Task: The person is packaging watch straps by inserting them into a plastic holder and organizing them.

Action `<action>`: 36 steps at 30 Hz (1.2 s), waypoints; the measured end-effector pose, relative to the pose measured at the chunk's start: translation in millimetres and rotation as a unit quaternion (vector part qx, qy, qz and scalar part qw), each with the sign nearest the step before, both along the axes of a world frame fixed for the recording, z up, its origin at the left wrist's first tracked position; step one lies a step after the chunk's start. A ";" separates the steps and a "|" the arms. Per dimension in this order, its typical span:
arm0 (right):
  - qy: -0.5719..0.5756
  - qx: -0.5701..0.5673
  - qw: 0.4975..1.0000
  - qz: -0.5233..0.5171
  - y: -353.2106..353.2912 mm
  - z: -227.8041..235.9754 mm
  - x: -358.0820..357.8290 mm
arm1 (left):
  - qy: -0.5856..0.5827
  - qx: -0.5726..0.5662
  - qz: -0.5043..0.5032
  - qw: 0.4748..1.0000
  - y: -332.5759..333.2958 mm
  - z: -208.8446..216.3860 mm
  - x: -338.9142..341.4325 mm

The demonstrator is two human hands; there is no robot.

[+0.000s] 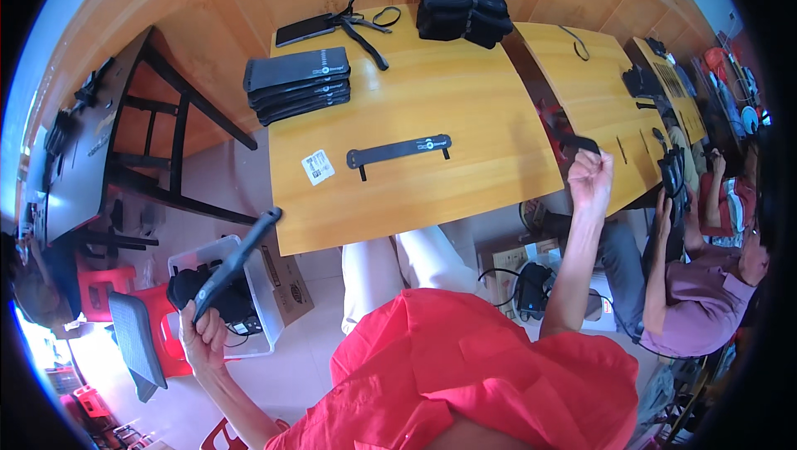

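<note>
The left hand [203,335] is closed around a long dark strap [237,263] held out past the table [498,159] edge at 8 o'clock, above an open bin [257,317]. The right hand [589,180] pinches another strap end [577,143] at 3 o'clock. With both arms spread wide, either strap could slip free, and the left one would likely drop into the bin or onto the floor.

Open tabletop [465,101] around flat strap [398,151]
</note>
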State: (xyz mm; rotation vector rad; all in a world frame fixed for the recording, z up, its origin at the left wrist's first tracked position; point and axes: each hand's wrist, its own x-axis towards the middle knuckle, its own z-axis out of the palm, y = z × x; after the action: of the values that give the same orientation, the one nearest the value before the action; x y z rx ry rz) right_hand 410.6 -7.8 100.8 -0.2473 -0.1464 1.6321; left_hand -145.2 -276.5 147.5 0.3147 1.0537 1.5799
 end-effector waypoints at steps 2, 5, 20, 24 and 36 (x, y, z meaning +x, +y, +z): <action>-0.109 -0.013 0.994 -0.026 -6.1 16.7 -29.9 | 0.031 -0.014 -0.010 0.999 10.2 -0.5 9.9; -0.229 0.041 0.972 0.033 -13.7 33.2 -77.3 | 0.135 -0.065 0.046 0.988 51.7 -11.9 58.3; -0.771 0.238 0.564 -0.177 -31.5 29.9 -111.4 | 0.270 -0.225 -0.051 0.935 130.1 -122.4 123.6; -0.645 0.198 0.731 -0.098 -33.3 31.3 -116.6 | 0.363 -0.293 -0.078 0.881 117.8 -117.5 106.7; -0.637 0.437 0.629 0.085 -69.1 63.4 -181.4 | 0.583 0.193 -0.153 0.775 144.8 15.4 196.1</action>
State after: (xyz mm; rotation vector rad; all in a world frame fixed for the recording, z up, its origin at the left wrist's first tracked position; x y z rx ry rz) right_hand 229.2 -76.9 164.2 -0.5917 -2.0485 1.0662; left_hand 50.9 -131.7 162.9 1.8312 1.4376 1.2013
